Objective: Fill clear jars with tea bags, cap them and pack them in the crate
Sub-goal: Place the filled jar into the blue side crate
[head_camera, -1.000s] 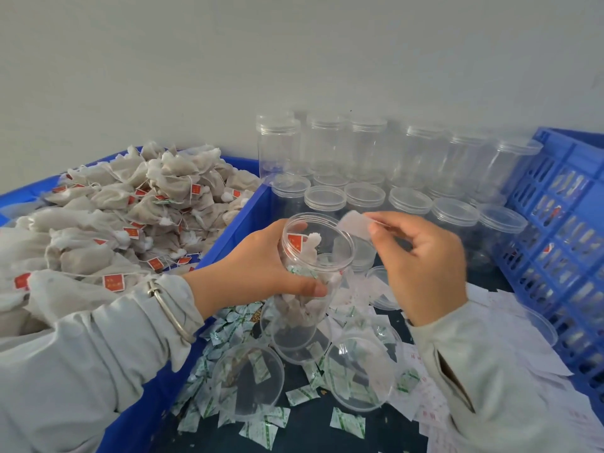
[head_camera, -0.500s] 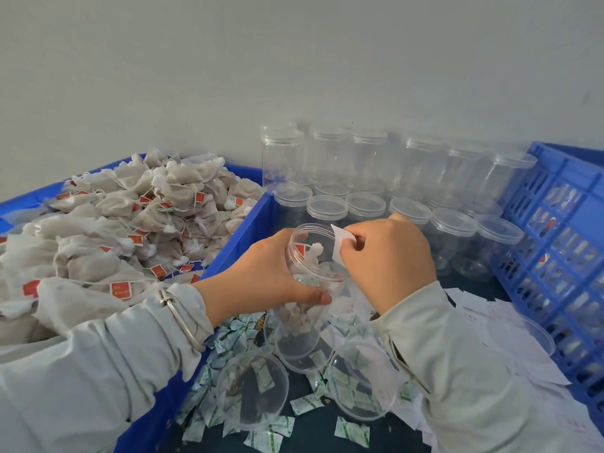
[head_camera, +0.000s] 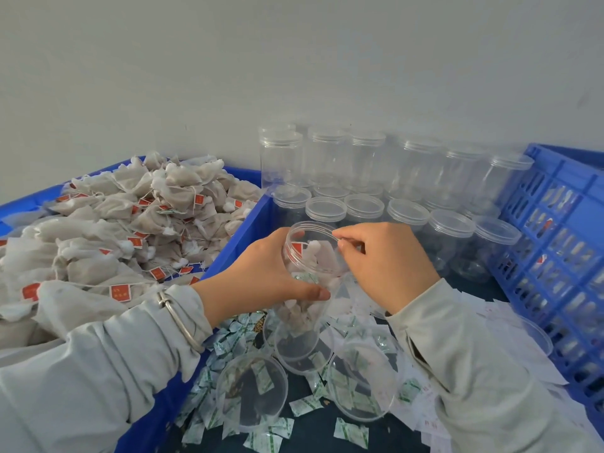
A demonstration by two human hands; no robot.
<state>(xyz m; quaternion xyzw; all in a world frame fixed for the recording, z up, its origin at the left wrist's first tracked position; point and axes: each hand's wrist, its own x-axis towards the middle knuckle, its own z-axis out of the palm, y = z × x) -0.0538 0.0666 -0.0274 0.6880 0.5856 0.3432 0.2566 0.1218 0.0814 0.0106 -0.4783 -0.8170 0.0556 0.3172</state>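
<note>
My left hand [head_camera: 261, 276] grips an open clear jar [head_camera: 302, 322], tilted toward me and partly filled with tea bags. My right hand [head_camera: 389, 266] sits at the jar's mouth. Its thumb and forefinger pinch a white paper slip [head_camera: 323, 255] that reaches down into the jar. A heap of tea bags with red tags [head_camera: 130, 230] fills the blue bin [head_camera: 243, 228] on the left. Two loose clear lids [head_camera: 251, 392] [head_camera: 362, 382] lie on the dark table below the jar. The blue slatted crate [head_camera: 555, 256] stands at the right.
Rows of empty capped clear jars [head_camera: 362, 207] stand against the wall behind my hands. Small green-and-white sachets [head_camera: 228, 338] litter the table near the bin. White paper slips [head_camera: 510, 322] are spread beside the crate, with another lid [head_camera: 536, 335] on them.
My right hand brought the paper slip from above the jar down to its mouth, and the slip now goes inside. My left hand kept holding the jar.
</note>
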